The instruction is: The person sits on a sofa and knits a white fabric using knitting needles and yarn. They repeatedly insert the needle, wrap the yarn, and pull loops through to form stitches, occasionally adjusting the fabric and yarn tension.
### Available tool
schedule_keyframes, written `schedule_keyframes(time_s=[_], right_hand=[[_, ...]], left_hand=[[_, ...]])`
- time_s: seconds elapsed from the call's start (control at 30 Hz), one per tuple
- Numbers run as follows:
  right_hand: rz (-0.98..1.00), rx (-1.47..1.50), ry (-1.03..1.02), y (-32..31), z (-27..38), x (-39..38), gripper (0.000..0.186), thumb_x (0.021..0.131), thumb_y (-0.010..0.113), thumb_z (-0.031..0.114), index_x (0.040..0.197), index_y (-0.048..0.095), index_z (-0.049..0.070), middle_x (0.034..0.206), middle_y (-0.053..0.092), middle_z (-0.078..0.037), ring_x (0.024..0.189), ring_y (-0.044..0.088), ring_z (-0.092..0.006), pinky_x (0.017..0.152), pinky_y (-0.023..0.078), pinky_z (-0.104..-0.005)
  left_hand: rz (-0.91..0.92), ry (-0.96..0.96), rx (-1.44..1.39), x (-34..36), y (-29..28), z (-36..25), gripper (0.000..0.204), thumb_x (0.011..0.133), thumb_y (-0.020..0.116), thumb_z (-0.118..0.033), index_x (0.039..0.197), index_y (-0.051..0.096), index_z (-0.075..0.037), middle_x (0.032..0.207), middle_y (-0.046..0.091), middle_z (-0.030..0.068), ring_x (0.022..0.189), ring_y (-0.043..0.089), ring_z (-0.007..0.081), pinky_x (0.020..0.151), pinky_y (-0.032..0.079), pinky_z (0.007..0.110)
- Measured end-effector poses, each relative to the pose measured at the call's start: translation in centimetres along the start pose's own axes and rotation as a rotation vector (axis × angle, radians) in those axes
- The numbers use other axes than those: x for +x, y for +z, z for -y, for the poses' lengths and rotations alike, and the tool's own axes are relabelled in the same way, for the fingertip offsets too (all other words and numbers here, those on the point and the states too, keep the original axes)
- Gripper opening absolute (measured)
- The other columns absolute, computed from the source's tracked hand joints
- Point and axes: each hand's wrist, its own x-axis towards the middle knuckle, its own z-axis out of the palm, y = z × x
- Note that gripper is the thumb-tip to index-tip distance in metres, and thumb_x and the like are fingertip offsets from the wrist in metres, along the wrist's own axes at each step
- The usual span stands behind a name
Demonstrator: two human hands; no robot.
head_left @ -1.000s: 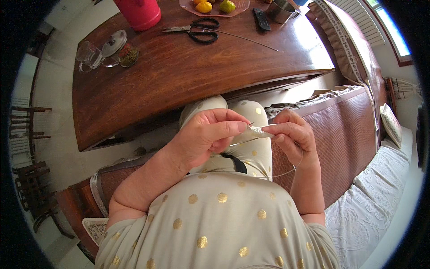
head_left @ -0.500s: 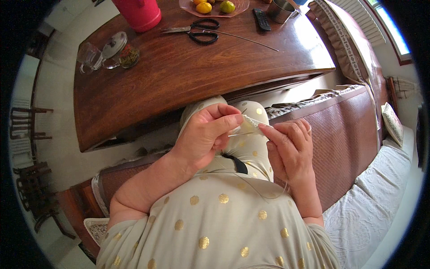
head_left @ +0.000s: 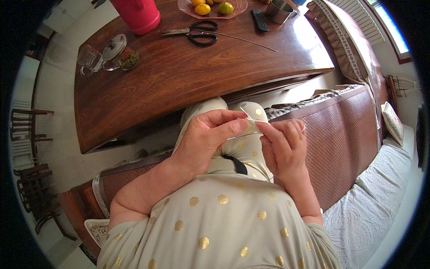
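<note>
In front of my lap, with its gold-dotted pale cloth (head_left: 248, 152), a small piece of white knitting (head_left: 247, 117) is held between both hands on thin needles joined by a cable. My left hand (head_left: 215, 132) pinches the work with thumb and fingertips, a needle tip poking up just beyond them. My right hand (head_left: 284, 148) has its fingers bent, the index fingertip on the knitting and white yarn running to it. The cable hangs in a loop below my right hand.
A wooden table (head_left: 148, 98) holds black-handled scissors (head_left: 199, 32), a red pitcher (head_left: 136, 15), fruit dish (head_left: 212, 13), remote (head_left: 259, 20), steel mug (head_left: 280, 11) and glassware (head_left: 114, 51). Brown-matted seating (head_left: 327, 134) surrounds me, with white lace cloth (head_left: 363, 193) at the right.
My right hand has turned knuckles-up and shifted slightly left and down. The needle and knitting have tilted between my fingers; the cable loop has drawn lower and leftward.
</note>
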Motion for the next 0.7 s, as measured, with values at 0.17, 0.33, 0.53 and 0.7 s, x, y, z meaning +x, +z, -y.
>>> schedule_keyframes(time_s=[0.17, 0.33, 0.53, 0.7], right_hand=[[0.118, 0.154, 0.042, -0.6, -0.4, 1.0, 0.045, 0.076, 0.068, 0.023, 0.117, 0.058, 0.006, 0.094, 0.058, -0.008, 0.083, 0.054, -0.0264, 0.079, 0.042, -0.0369], [0.086, 0.596, -0.039, 2.3, -2.2, 3.6, 0.059, 0.069, 0.075, 0.042, 0.105, 0.055, -0.001, 0.097, 0.058, -0.015, 0.093, 0.053, -0.0342, 0.081, 0.045, -0.0400], [0.077, 0.372, 0.033, 1.4, -2.2, 2.3, 0.041, 0.070, 0.074, 0.033, 0.097, 0.062, 0.005, 0.079, 0.055, -0.009, 0.075, 0.052, -0.0286, 0.069, 0.042, -0.0369], [0.037, 0.265, 0.116, 0.9, -1.5, 1.3, 0.015, 0.078, 0.065, 0.014, 0.092, 0.065, 0.007, 0.069, 0.052, -0.006, 0.064, 0.050, -0.0240, 0.061, 0.039, -0.0355]], left_hand=[[0.030, 0.141, 0.202, 0.5, -0.4, 0.9, 0.012, 0.084, 0.068, -0.011, 0.094, 0.066, -0.005, 0.085, 0.065, -0.0015, 0.075, 0.057, 0.0046, 0.064, 0.045, 0.020], [0.090, 0.198, 0.318, 0.8, -0.4, 1.1, 0.008, 0.085, 0.066, -0.009, 0.091, 0.066, -0.004, 0.084, 0.063, -0.0020, 0.075, 0.056, 0.0050, 0.066, 0.046, 0.021], [0.045, 0.136, 0.290, 0.4, -1.1, -0.4, 0.015, 0.087, 0.065, -0.012, 0.098, 0.065, -0.001, 0.088, 0.063, 0.0006, 0.080, 0.056, 0.0059, 0.070, 0.046, 0.021], [0.082, -0.011, 0.111, 0.9, -1.0, -0.5, 0.016, 0.084, 0.064, -0.008, 0.099, 0.062, -0.004, 0.085, 0.063, -0.0015, 0.066, 0.053, 0.0023, 0.055, 0.039, 0.016]])
